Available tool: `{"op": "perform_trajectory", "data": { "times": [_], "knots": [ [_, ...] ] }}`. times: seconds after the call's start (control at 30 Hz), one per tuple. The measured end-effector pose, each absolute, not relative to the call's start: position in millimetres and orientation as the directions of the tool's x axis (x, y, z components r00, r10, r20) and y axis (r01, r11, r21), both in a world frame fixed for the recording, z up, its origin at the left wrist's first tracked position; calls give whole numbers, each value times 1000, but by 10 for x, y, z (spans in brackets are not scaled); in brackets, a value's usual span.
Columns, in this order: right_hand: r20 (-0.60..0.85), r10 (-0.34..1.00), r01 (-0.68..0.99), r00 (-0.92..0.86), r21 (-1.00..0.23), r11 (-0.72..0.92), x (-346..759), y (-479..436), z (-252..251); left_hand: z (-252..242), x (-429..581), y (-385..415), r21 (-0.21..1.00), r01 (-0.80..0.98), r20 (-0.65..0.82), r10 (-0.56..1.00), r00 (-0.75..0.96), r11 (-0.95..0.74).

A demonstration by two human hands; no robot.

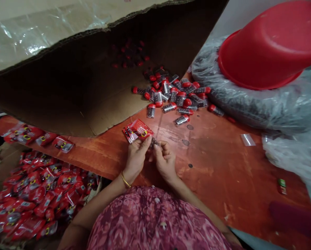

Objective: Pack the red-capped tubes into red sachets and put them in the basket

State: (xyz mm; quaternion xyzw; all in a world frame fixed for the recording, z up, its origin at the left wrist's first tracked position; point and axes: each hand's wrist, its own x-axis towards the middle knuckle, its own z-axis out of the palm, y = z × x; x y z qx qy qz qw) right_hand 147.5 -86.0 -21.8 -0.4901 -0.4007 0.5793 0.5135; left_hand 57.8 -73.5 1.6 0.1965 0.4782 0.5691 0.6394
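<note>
My left hand (137, 155), with a gold bangle at the wrist, is closed with thumb and fingers pinching a small dark, bumpy piece (153, 142). From the other side my right hand (166, 159) is closed on the same piece, fingers curled. Its exact kind is too small to make out. Red printed packets (141, 128) lie on the table just beyond my left fingertips; whether the hand touches them I cannot tell. Farther off is a pile of small clear tubes with red caps (173, 95), dark inside, some of them within the cardboard box's open side.
A large cardboard box (113, 107) lies open at the back left of the reddish table (223, 173). Filled red packets (40, 187) heap at lower left. At right are a red tub (270, 45), a plastic-wrapped bundle (244, 104) and a small green-topped item (282, 186).
</note>
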Motion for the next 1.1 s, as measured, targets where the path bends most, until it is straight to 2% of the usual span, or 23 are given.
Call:
{"op": "perform_trajectory", "data": {
  "times": [0.13,0.23,0.4,0.67,0.83,0.97,1.1],
  "knots": [
    [-148,989,-157,-5,-977,-147,1550,-879,-181,24,530,-693,825,-513,-346,930,-123,239],
    [-133,991,-153,-32,-979,-136,1554,-895,-150,18,521,-681,821,-519,-370,914,-169,237],
    [-119,991,-206,-56,-970,-129,1470,-872,-128,2,586,-755,805,-502,-417,904,-98,317],
    [-165,976,-235,-143,-952,-196,1517,-809,-136,12,488,-746,813,-529,-335,938,-87,241],
    [-187,974,-258,-129,-942,-215,1515,-706,-147,-69,534,-769,806,-527,-361,930,-75,270],
    [-212,963,-221,-169,-944,-246,1425,-602,-209,-86,508,-757,769,-579,-378,923,-69,272],
    [-105,970,-68,-221,-990,-122,1310,-566,-220,-28,323,-812,708,-603,-462,887,-3,367]
  ]
}}
